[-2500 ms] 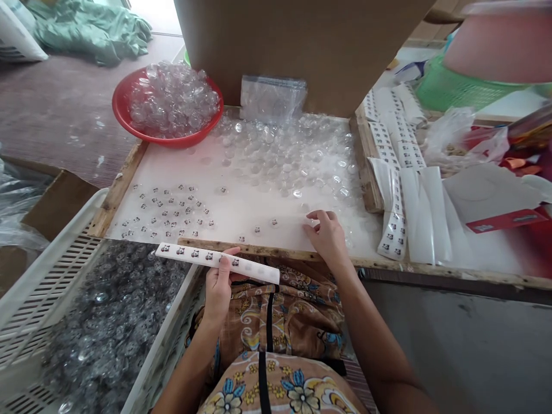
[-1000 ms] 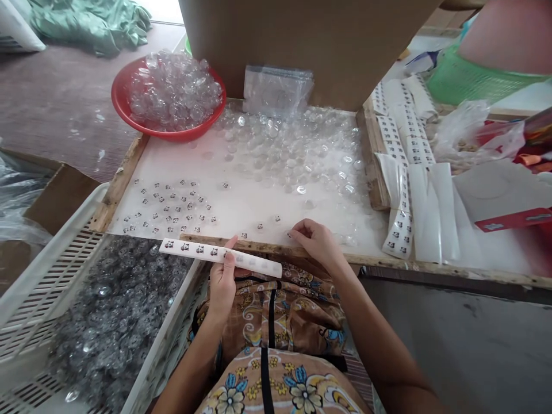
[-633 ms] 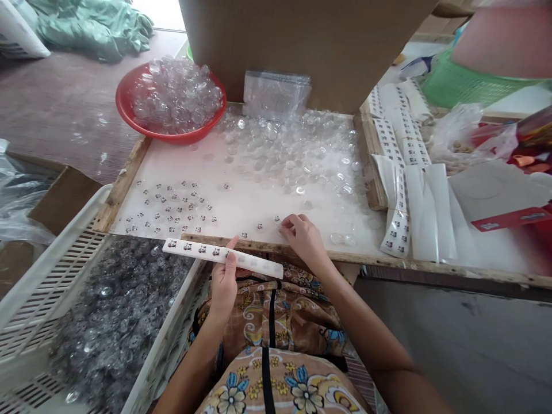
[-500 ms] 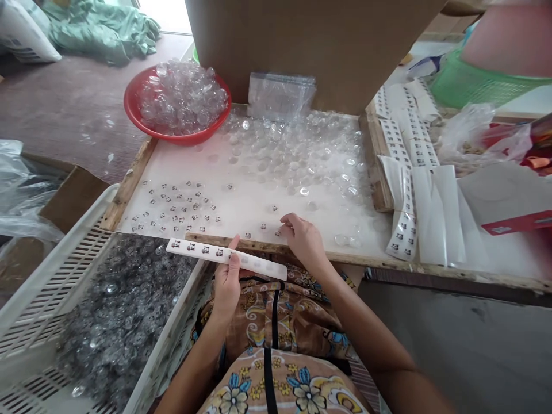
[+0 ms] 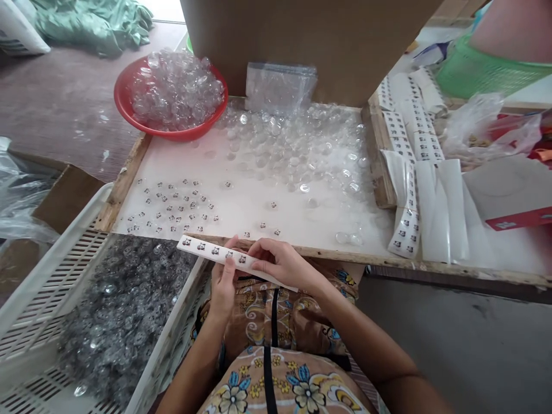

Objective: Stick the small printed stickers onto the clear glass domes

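My left hand (image 5: 223,286) grips a white strip of panda stickers (image 5: 209,250) between thumb and fingers, just off the board's front edge. At the strip's right half, my right hand (image 5: 282,263) has its thumb and index finger bent together against it, beside a panda print. The exact fingertip contact is partly hidden. Beyond the hands, small clear domed pieces bearing panda stickers (image 5: 192,204) are grouped at the left of the white board (image 5: 245,201), with several more near the middle. Plain clear pieces (image 5: 293,152) are spread at the back and right.
A red bowl (image 5: 172,135) heaped with clear pieces stands back left. A white slotted crate (image 5: 81,241) with many clear-and-dark pieces is at lower left. Bundled sticker strips (image 5: 405,224) lie right. A cardboard box (image 5: 302,34) rises behind a stack of plastic bags (image 5: 280,86).
My right hand has come down and left from the panda pieces on the board to the sticker strip. The strip has shifted slightly right in my left hand.
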Available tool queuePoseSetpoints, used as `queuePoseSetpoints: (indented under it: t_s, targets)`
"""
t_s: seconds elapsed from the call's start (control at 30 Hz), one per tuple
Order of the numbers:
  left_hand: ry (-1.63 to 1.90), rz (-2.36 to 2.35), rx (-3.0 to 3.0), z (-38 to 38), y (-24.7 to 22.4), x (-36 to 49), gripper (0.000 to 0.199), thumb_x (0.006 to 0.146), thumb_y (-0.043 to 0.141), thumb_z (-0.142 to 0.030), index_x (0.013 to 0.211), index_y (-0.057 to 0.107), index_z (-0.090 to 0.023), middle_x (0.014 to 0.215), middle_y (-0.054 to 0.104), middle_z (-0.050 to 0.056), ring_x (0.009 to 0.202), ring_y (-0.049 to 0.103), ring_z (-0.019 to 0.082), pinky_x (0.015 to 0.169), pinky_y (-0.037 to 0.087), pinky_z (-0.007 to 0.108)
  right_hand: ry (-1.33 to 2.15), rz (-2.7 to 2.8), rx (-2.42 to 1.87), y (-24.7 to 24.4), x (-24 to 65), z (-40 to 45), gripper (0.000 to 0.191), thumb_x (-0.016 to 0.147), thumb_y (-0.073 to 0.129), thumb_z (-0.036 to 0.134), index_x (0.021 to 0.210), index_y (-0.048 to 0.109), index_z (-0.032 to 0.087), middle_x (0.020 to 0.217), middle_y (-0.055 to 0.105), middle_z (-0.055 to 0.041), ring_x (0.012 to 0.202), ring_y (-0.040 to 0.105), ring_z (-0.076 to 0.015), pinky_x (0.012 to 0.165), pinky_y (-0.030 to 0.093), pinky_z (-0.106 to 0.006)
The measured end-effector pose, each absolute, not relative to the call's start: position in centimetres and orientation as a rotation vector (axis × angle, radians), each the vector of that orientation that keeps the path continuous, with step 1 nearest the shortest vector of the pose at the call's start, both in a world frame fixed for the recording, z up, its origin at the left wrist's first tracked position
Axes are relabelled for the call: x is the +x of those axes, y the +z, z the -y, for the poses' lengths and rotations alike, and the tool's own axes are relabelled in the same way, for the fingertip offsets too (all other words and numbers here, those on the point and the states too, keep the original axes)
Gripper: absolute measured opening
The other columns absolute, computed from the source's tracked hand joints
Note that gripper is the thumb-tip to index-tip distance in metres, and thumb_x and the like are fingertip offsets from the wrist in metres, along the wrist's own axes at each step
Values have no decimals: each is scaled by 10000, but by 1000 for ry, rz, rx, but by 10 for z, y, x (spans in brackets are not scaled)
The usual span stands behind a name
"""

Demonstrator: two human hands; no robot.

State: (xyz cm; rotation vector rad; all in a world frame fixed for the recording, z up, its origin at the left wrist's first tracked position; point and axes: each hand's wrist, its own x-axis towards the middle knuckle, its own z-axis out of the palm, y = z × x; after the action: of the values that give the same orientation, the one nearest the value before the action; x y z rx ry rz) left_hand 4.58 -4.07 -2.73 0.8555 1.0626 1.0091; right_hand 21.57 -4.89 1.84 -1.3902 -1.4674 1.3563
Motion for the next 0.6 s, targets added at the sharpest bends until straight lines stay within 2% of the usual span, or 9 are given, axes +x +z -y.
queuePoseSetpoints:
  t_s: [0.07,0.17,0.3,0.4,0.47,0.6]
  targets:
    - [1032,-1084,804,37,-25,41,477,846,677,-488,1217,689,-188,940,727,63,797,674,184,713,560,281,1378,1483,-1397,19,218,50,82,856,645,214,933,645,185,804,653,6,694,567,-121,619,438,-237]
    - [1030,-1093,774,34,-23,38,399,815,723,-449,1101,736,-170,819,696,34,692,632,146,621,546,238,1265,1536,-1433,17,225,51,141,854,648,223,992,645,197,869,664,-16,749,597,-139,662,472,-257]
    - [1024,-1074,750,35,-22,39,371,796,733,-463,1023,757,-170,761,676,21,650,624,133,576,552,219,684,1465,-1828,3,261,46,180,907,578,265,1057,643,191,1058,654,-114,910,620,-230,761,508,-363]
    - [1009,-1074,722,38,-22,41,372,783,745,-469,1003,764,-170,779,680,28,680,640,138,573,560,210,270,1375,-2145,-15,292,46,181,887,546,219,1014,668,177,1094,645,-166,1002,592,-321,837,485,-471]
    - [1002,-1071,703,39,-22,43,362,783,750,-458,1007,765,-174,797,681,31,696,646,143,579,570,216,212,1395,-2172,-26,303,48,189,875,516,187,954,688,179,1073,665,-160,989,593,-326,865,474,-489]
    - [988,-1061,722,40,-22,48,382,792,744,-456,1053,761,-177,822,691,41,702,656,154,584,581,233,341,1486,-1955,-32,293,51,257,907,458,182,918,713,206,1024,716,-97,949,618,-275,883,486,-444]
